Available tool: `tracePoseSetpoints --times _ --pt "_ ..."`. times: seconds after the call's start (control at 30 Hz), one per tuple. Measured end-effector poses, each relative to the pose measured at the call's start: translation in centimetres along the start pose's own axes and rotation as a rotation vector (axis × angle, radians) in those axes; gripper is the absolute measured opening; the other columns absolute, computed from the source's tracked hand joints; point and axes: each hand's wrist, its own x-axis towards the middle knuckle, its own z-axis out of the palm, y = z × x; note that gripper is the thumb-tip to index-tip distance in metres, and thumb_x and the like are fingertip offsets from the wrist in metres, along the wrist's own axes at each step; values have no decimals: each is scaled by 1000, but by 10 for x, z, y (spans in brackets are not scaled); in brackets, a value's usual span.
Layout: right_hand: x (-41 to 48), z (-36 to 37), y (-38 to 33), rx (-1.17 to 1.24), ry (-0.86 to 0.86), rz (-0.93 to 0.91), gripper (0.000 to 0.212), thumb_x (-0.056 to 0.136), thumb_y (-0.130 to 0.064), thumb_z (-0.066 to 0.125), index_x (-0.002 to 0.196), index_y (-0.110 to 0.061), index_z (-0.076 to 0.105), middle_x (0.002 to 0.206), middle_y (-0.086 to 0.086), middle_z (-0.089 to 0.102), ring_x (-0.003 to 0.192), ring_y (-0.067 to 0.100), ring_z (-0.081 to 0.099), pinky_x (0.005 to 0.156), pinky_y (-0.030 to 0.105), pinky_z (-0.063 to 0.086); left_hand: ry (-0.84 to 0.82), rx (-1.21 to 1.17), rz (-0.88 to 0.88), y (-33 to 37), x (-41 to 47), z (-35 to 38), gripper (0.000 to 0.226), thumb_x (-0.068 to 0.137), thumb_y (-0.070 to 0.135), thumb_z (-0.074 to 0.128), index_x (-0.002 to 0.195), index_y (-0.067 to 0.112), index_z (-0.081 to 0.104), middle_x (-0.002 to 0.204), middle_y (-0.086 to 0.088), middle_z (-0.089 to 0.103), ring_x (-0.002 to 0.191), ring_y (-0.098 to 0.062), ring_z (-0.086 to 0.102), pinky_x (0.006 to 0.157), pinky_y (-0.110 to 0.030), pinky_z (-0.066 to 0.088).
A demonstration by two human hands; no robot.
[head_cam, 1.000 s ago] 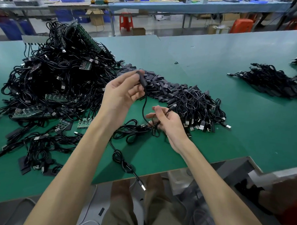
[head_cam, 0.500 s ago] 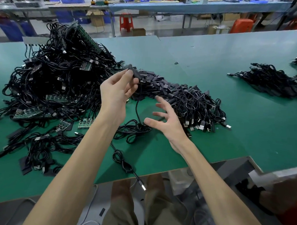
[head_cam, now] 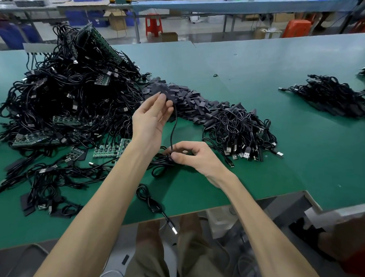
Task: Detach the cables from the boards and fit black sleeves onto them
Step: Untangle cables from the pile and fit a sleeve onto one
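My left hand (head_cam: 151, 118) is raised over the green table (head_cam: 251, 95) and pinches the sleeved end of a black cable (head_cam: 174, 127) between thumb and fingertips. The cable hangs down to my right hand (head_cam: 194, 157), whose thumb and fingers pinch it just above its coiled bundle on the table. A big tangle of cables on green boards (head_cam: 71, 89) fills the left side. A heap of loose black sleeves (head_cam: 191, 101) lies behind my hands, and beside it a pile of sleeved cables (head_cam: 239, 132).
Small green boards (head_cam: 111, 149) lie by my left forearm. A knotted cable (head_cam: 152, 201) hangs its plug over the near table edge. Another cable pile (head_cam: 332, 96) sits far right. Workbenches, red stools and boxes stand beyond the table.
My right hand, spread open half a second ago, has closed and now pinches the cable near the table. My left hand has lowered slightly with the sleeved end.
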Motion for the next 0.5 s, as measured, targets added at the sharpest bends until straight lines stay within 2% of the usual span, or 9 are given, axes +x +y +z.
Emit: tracePoseSetpoints --times 0.07,0.13,0.27,0.37,0.5 --pt "-1 0 -1 -17 16 15 43 90 -57 58 95 -21 81 91 -7 77 88 6 67 87 17 48 38 -41 17 4 5 -3 18 96 2 66 114 1 63 86 -7 68 78 -15 69 81 -26 58" --pt "-2 0 -2 -16 27 28 57 89 -70 48 88 -24 81 84 -5 76 82 7 68 84 14 49 72 -60 37 6 9 -5 16 96 1 67 111 1 63 85 -7 69 78 -15 69 81 -26 59" --pt "-2 -1 -3 -7 51 -24 68 79 -83 53 83 -21 80 78 -5 73 79 11 66 83 12 48 106 -26 63 3 13 -9 13 95 1 68 108 2 64 84 -7 69 77 -16 69 83 -27 59" --pt "-3 -2 -3 25 81 -36 68 80 -81 54 84 -17 79 72 -4 70 76 13 64 83 12 46 135 -1 48 -5 14 -11 15 96 2 67 110 3 64 88 -8 68 78 -16 68 83 -26 59" --pt "-2 -1 -2 102 148 -46 52 91 -54 63 89 -4 78 66 -7 69 64 12 58 78 17 47 124 24 -11 -16 14 -18 17 95 5 70 112 3 68 86 -6 71 77 -15 70 75 -24 58"
